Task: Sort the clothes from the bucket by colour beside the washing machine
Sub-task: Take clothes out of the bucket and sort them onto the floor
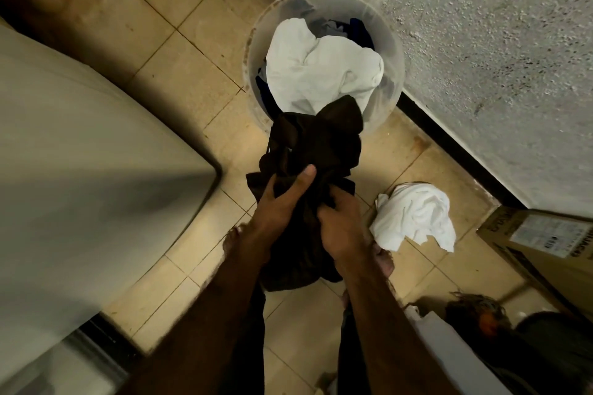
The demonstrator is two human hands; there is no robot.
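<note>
A translucent bucket [390,42] stands on the tiled floor against the wall, with a white garment [317,70] on top and blue and grey clothes beneath. A dark brown garment [317,141] hangs bunched in front of the bucket, above the floor. My left hand [282,202] grips it from the left with the thumb raised. My right hand [340,228] grips the same cloth lower down on the right. A crumpled white garment [417,218] lies on the floor to the right of my hands.
The washing machine [73,170] fills the left side. A rough grey wall [481,58] runs along the right behind the bucket. A cardboard box [542,244] sits at right, with dark items below it. My bare feet are under the hanging cloth.
</note>
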